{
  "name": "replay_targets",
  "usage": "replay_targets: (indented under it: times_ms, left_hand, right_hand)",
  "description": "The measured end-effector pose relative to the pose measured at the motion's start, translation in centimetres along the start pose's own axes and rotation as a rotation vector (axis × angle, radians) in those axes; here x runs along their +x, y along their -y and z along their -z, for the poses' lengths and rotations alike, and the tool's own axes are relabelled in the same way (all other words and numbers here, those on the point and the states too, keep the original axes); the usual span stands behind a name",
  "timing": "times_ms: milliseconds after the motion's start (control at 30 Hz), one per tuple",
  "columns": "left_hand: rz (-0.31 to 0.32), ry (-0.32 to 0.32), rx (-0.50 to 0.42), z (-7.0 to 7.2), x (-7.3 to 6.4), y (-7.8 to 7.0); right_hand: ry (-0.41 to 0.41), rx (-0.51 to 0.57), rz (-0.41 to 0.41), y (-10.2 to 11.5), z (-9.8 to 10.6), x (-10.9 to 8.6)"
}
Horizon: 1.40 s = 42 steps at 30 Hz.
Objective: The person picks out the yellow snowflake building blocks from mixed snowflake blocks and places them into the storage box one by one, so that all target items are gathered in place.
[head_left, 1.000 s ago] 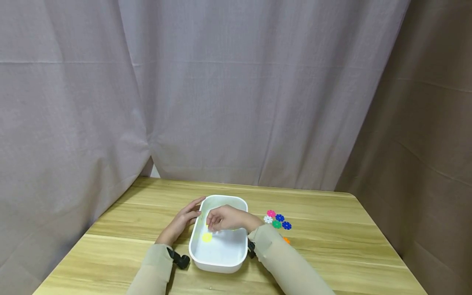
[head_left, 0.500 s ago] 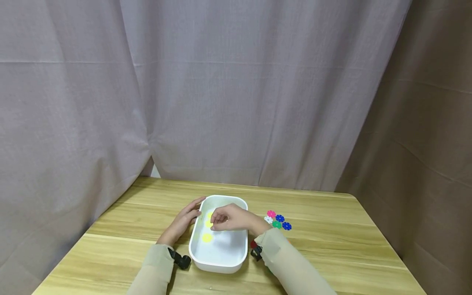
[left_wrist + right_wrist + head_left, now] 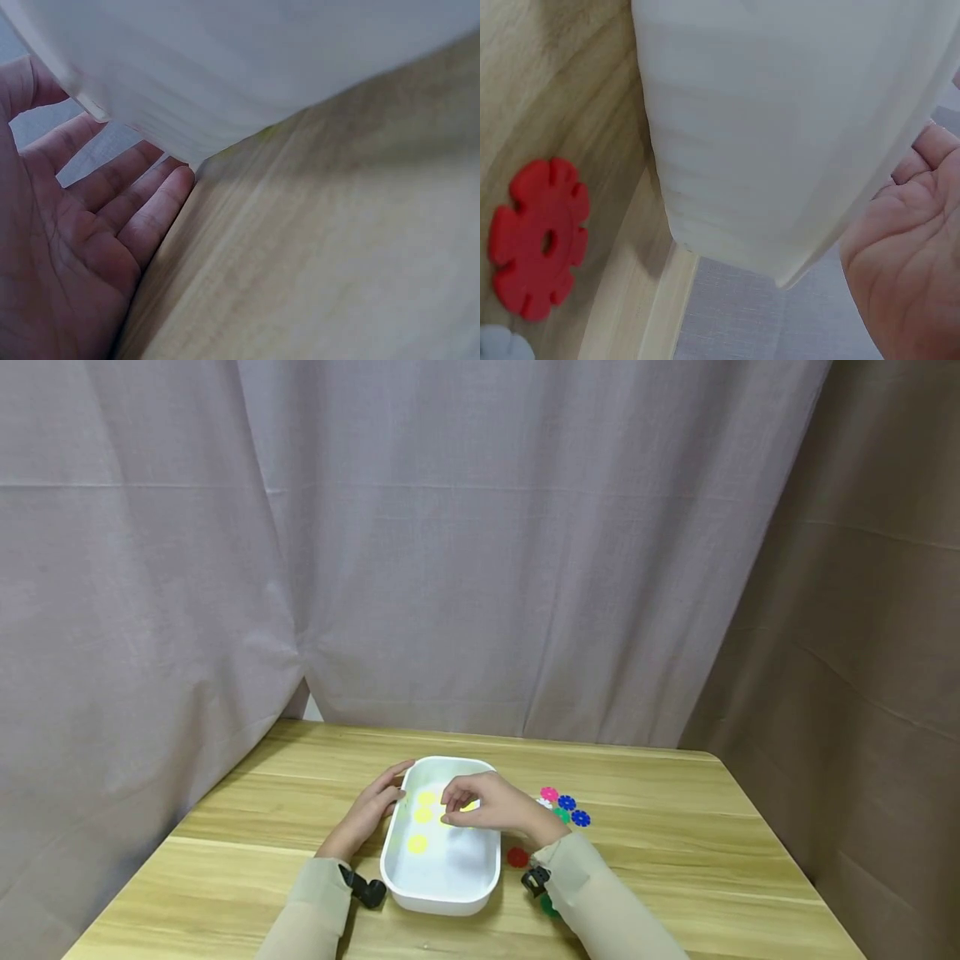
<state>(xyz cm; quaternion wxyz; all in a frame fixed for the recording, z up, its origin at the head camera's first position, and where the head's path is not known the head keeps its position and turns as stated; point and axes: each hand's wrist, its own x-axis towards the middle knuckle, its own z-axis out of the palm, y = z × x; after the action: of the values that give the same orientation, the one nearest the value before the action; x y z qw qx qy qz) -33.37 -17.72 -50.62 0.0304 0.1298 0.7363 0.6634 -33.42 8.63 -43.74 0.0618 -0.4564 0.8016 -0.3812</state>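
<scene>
A white rectangular plastic tub stands on the wooden table, with several yellow flower-shaped discs lying on its floor. My left hand rests against the tub's left side, thumb at the rim. In the left wrist view, the extended fingers reach along the outer wall, little fingertip low by the table. Over the tub's right half hovers my right hand, its fingers loosely bent and the thumb tip apart from the index finger. Yellow discs show below and through that gap. The right wrist view shows its palm beyond the rim.
Right of the tub lie a red snowflake disc and a green one partly under the right forearm. Farther back sit pink, blue, green and white discs. Grey curtains hang behind the table.
My right hand has drifted right and its thumb and index finger have parted, uncovering more yellow discs in the tub. The red disc came into view. The left hand stays at the tub.
</scene>
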Motion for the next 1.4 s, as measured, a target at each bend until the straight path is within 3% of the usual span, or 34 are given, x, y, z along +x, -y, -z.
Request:
replay_targets:
  times_ms: [233,467,767,1233,1400]
  left_hand:
    - [0.009,-0.019,0.007,-0.1,-0.1,-0.2]
    - [0.019,-0.024,-0.001,-0.1,-0.2,-0.1]
    - [0.022,-0.038,0.012,0.0,-0.2,-0.1]
    - [0.014,-0.008,0.0,0.1,0.0,-0.3]
    - [0.014,-0.009,-0.001,0.1,0.0,-0.2]
  right_hand:
    - [-0.014,0.023,-0.001,0.4,0.3,-0.9]
    - [-0.042,0.059,-0.06,1.1,0.5,-2.1]
    - [-0.1,0.02,-0.067,0.7,1.7,-3.8]
    - [-0.176,-0.007,-0.091,-0.5,4.3,-8.6]
    - [-0.164,-0.025,-0.121,-1.0,4.9,-10.9]
